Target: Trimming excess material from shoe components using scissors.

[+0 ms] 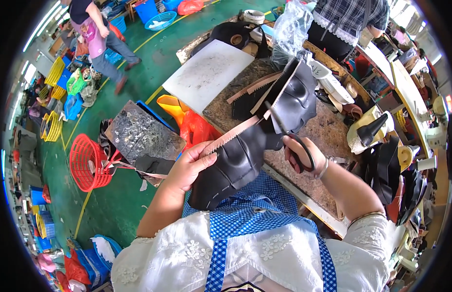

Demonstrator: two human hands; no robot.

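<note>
My left hand (pixel 191 166) pinches a black leather piece (pixel 240 158) by its upper edge, thumb on top. Along that edge runs a tan strip (pixel 231 135) with a toothed border. Fingers of my right hand (pixel 307 152) are through the black handles of a pair of scissors (pixel 280 120). Its blades point up and away, beside the far end of the tan strip; whether they touch it I cannot tell. Just beyond lies a stack of similar black leather pieces (pixel 300 100), also with toothed edges.
A worn brown work table (pixel 304 168) carries a white board (pixel 209 73) and a clear plastic bag (pixel 290 29). A yellow-white container (pixel 369 131) is at the right. Left are a stained board (pixel 143 134) and red basket (pixel 85 163). One person (pixel 97 36) walks; another (pixel 347 24) stands opposite.
</note>
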